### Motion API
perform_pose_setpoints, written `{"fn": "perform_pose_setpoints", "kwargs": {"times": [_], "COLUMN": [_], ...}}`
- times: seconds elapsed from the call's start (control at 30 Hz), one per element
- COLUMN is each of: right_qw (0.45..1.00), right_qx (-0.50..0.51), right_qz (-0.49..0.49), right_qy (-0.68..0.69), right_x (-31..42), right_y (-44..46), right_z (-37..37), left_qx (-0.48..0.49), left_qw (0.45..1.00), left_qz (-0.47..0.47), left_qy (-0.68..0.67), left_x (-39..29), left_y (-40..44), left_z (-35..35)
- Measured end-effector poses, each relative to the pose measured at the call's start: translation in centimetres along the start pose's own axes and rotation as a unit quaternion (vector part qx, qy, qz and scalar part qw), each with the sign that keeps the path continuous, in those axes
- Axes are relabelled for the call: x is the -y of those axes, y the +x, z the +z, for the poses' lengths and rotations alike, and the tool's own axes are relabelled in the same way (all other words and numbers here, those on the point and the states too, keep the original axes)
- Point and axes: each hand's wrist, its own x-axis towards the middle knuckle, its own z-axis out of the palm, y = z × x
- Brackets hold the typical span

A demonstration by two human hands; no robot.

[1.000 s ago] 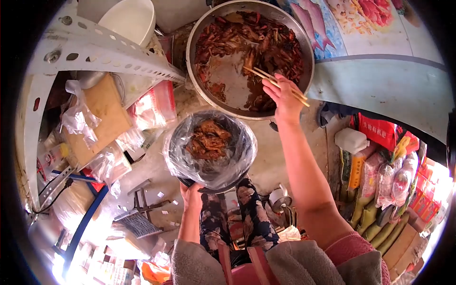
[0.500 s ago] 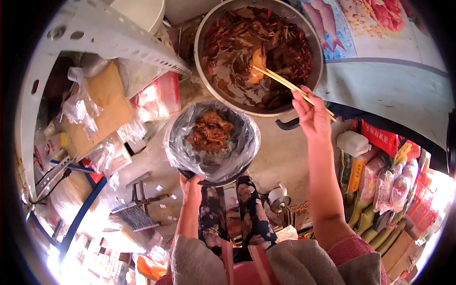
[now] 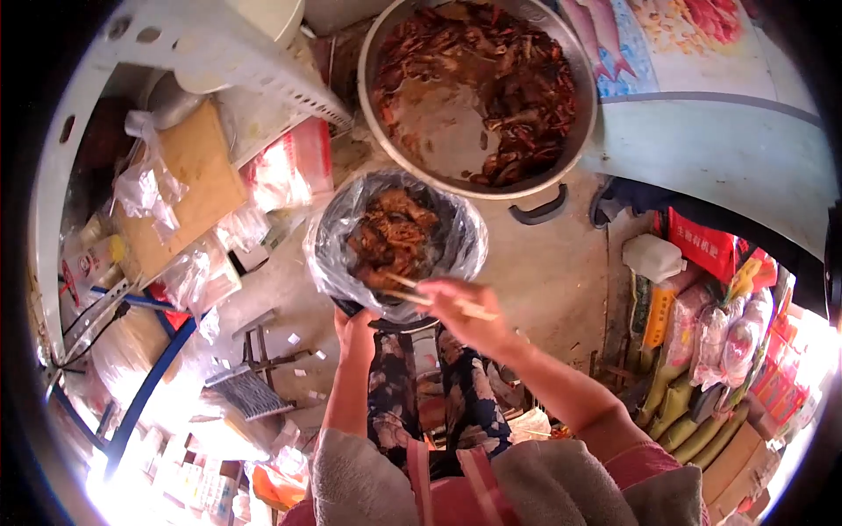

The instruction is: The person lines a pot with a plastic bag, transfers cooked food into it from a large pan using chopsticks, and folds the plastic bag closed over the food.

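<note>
My left hand (image 3: 354, 333) is closed around the dark handle of a small pot lined with a clear plastic bag (image 3: 326, 254). Browned pieces of meat (image 3: 399, 223) are heaped inside the bag. My right hand (image 3: 469, 314) grips a pair of wooden chopsticks (image 3: 406, 294) over the near side of this pot, their tips at the edge of the meat. Beyond it stands a large metal pot (image 3: 526, 187) holding brown broth (image 3: 438, 118), with dark red chillies and spices piled mostly along its far and right sides.
A pale blue cabinet or freezer (image 3: 719, 149) stands at the right, beside stacked packages (image 3: 693, 324). To the left are a perforated metal shelf post (image 3: 219, 53), a brown board (image 3: 184, 193) and plastic bags (image 3: 149, 188). A black handle (image 3: 539, 210) juts from the large pot.
My right hand has brought the chopsticks from the large pot down to the bag-lined pot. The pale brown piece they held over the broth no longer shows there; the heap looks larger.
</note>
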Motion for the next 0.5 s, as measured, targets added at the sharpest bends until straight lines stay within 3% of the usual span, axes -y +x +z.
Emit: {"fn": "perform_pose_setpoints", "kwargs": {"times": [0.07,0.1,0.17,0.23,0.3,0.37,0.5], "right_qw": [0.995,0.997,0.992,0.986,0.971,0.97,0.957], "right_qx": [0.007,0.015,-0.036,-0.137,-0.165,-0.237,-0.227], "right_qz": [-0.057,-0.036,-0.089,-0.051,-0.117,-0.036,-0.141], "right_qy": [-0.077,-0.074,0.078,0.08,0.128,-0.041,-0.112], "right_x": [0.4,1.5,4.0,5.8,6.1,6.9,2.8], "right_y": [-0.4,-0.6,-0.3,0.1,2.2,4.3,7.9], "right_z": [-0.1,-1.0,-3.7,-7.9,-12.6,-15.0,-17.7], "left_qx": [0.038,0.033,0.014,0.02,0.021,0.005,-0.026], "left_qw": [0.998,0.998,0.998,0.998,0.999,1.0,0.999], "left_qz": [0.013,0.02,0.01,0.015,0.017,0.006,-0.014], "left_qy": [-0.04,-0.051,-0.056,-0.058,-0.045,-0.013,-0.021], "left_x": [-0.1,0.1,-0.1,-0.1,0.1,0.8,-0.2], "left_y": [-0.2,-0.2,-0.7,-0.8,-0.7,-0.1,-0.9], "left_z": [0.1,0.2,0.3,0.1,-0.1,-0.7,0.3]}}
